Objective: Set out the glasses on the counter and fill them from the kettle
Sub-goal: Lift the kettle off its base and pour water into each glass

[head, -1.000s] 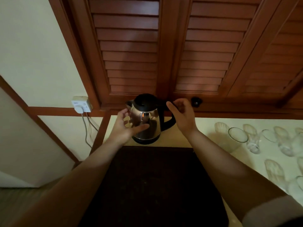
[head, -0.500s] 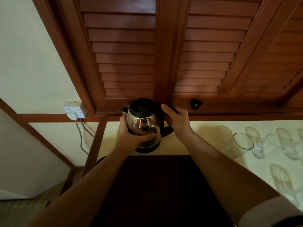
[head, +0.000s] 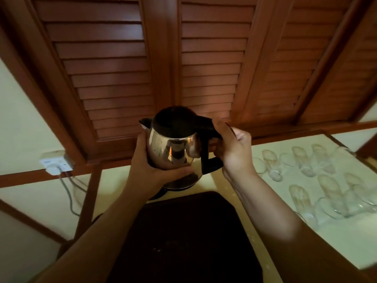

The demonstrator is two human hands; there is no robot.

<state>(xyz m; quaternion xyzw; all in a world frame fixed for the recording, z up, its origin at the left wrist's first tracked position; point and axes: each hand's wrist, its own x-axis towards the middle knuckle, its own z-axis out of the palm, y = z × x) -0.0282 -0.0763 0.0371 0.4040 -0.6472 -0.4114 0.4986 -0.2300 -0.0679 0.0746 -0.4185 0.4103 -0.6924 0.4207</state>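
**One head-worn view, looking forward and down**

A single wide-angle camera looks from the person's head, down along both forearms at the pale cream counter point(head: 230, 193) close below, facing brown louvred wooden shutters point(head: 114, 64). Edges bend outward.

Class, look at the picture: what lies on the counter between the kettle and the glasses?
In the head view, only the right hand, gripping the kettle handle, and bare counter lie before the glasses.
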